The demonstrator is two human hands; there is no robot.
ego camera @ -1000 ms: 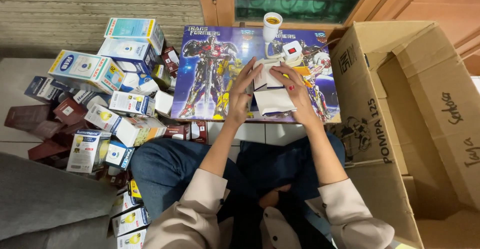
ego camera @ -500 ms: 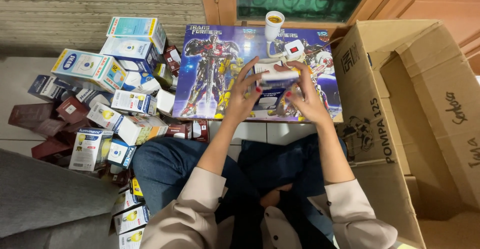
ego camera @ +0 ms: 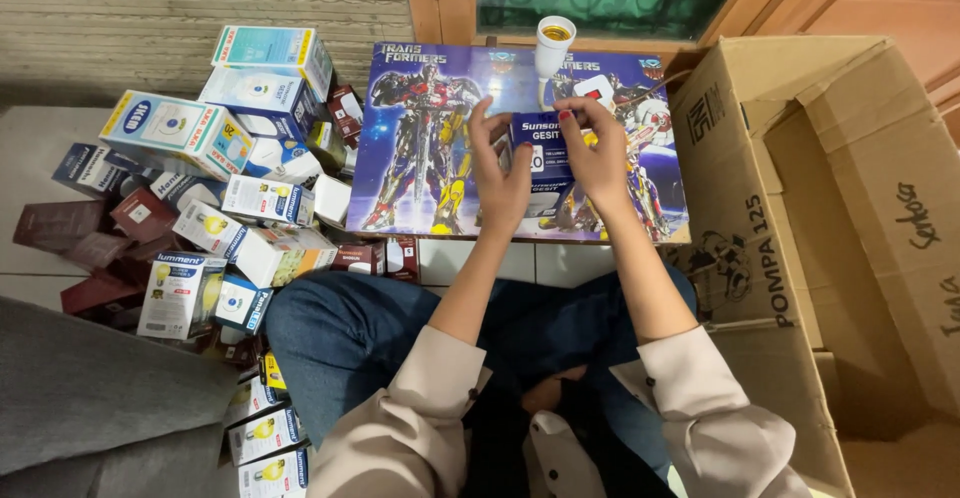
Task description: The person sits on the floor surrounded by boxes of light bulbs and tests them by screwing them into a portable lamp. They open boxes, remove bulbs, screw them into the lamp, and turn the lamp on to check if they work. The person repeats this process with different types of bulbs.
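Observation:
I hold a small dark blue and white bulb box [ego camera: 545, 166] upright between both hands, above a low table with a robot picture on its top [ego camera: 420, 138]. My left hand [ego camera: 500, 163] grips the box's left side, fingers raised at its top edge. My right hand [ego camera: 597, 148] clasps the right side and top. A white lamp socket [ego camera: 551, 43] stands on the table just beyond the box.
A heap of bulb boxes [ego camera: 215, 173] in blue, white and maroon lies to my left, with more by my left knee [ego camera: 262, 438]. A large open cardboard carton [ego camera: 850, 218] stands on my right. A grey cushion [ego camera: 90, 398] sits at lower left.
The white unfolded packaging I held over the table has been closed up. Both hands have lifted the box and turned it so its dark blue face points toward me.

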